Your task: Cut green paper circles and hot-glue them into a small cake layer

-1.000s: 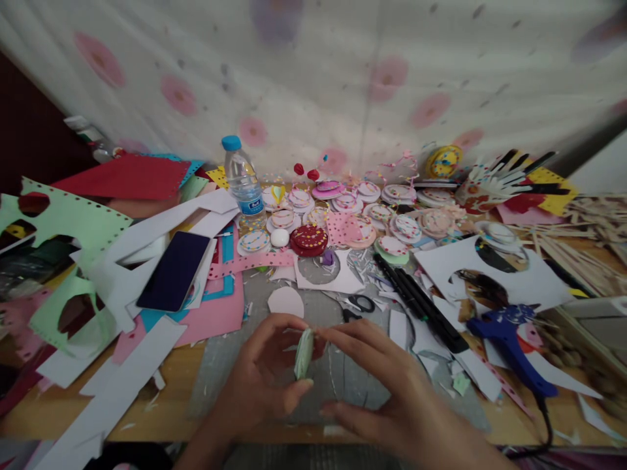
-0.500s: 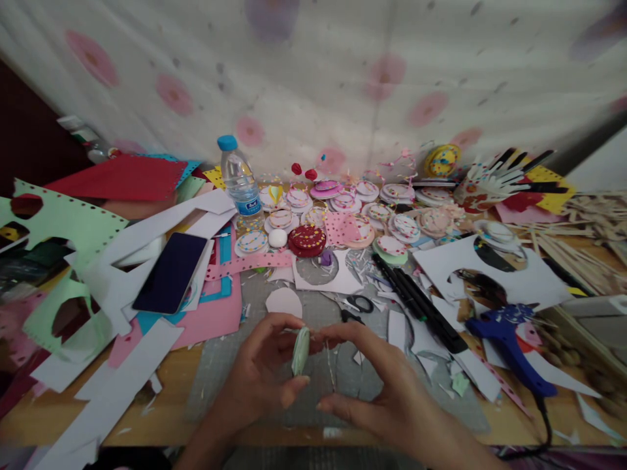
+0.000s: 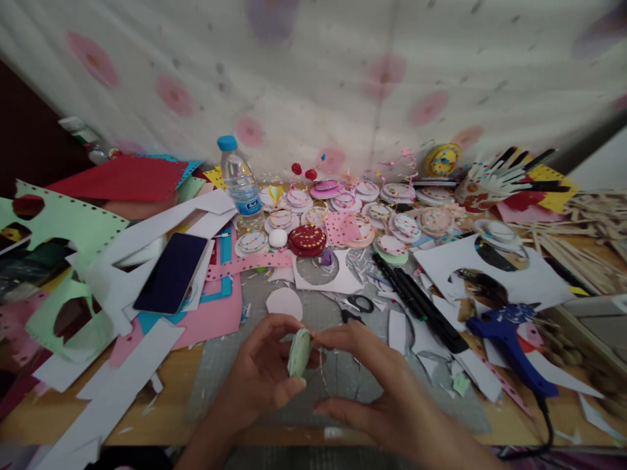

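Between thumb and fingers, my left hand [image 3: 262, 369] grips a small pale green paper disc [image 3: 300, 354] that looks layered and stands tilted on edge. The index fingertip of my right hand [image 3: 375, 372] meets the disc's upper right edge. A thin light strand [image 3: 322, 372] hangs in a loop from these fingertips, with the right thumb lower and apart from the index finger. Just beyond the hands lie black-handled scissors [image 3: 360, 304] and a white paper circle [image 3: 285, 305] on a grey cutting mat [image 3: 220, 372].
A phone [image 3: 171, 273] lies on paper offcuts at left. A water bottle [image 3: 240, 179] stands behind, beside several decorated paper discs [image 3: 307, 241]. To the right are a black pen-like tool [image 3: 418, 303], a blue glue gun [image 3: 514, 346] with a cord, and a cup of pens [image 3: 482, 189].
The green disc has turned to show more of its face. My right hand has shifted slightly left, and the strand has swung left with it.
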`<state>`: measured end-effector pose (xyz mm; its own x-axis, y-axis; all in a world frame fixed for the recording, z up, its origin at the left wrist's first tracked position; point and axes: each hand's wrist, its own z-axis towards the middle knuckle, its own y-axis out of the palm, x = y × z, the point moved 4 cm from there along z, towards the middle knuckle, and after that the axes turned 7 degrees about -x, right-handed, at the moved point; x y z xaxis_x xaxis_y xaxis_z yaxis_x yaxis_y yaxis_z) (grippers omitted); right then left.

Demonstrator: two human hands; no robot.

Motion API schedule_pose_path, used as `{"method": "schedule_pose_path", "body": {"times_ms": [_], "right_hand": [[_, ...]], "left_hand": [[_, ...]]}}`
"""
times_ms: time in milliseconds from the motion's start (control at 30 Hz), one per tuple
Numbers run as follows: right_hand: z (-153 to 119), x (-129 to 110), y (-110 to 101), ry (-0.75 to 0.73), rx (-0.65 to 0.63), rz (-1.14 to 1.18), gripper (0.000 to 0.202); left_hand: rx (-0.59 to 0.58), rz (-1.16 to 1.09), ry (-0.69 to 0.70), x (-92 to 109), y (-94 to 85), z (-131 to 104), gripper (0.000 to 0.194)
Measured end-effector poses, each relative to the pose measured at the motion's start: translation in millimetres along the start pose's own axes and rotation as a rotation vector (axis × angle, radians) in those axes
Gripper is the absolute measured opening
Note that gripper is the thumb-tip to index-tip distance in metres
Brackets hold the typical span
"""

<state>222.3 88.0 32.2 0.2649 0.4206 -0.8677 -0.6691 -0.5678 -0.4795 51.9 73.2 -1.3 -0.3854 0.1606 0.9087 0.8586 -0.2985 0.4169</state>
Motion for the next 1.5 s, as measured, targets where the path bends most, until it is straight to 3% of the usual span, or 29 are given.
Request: {"method": "schedule_pose_path", "body": {"times_ms": [400,667,900,1100,1233,1367,1500], "right_hand": [[-2.3,-4.1,2.8,0.009,0.072,-0.065,0.054],[-2.5,-1.2,5.7,-0.023,0.064,-0.068,0.055],[1.9,-1.3,2.2,-0.027,0.084,-0.058,0.058],[-9.0,14.7,-0.6,0.051,0.154,0.148,0.068],[-19.8,27.7,-0.2,0.189,0.242,0.432,0.045],[-21.8,26.2,10.4,0.266,0.137,0.66,0.041],[-19.8,22.4,12.7,0.273,0.141,0.681,0.04]], "left_hand": [[-0.061,0.012,0.085,-6.3,1.4,-0.2,0.044],[-0.034,0.017,0.105,-0.4,4.8,1.9,0.041],[0.006,0.11,0.103,-5.2,-9.3,-0.8,0.056],[-0.022,0.258,0.149,0.7,-14.3,-1.1,0.05],[0.009,0.299,0.226,5.0,-14.6,-1.1,0.046],[-0.022,0.371,0.195,1.9,-16.0,-3.1,0.05],[-0.052,0.402,0.173,2.3,-16.2,-4.4,0.052]]}}
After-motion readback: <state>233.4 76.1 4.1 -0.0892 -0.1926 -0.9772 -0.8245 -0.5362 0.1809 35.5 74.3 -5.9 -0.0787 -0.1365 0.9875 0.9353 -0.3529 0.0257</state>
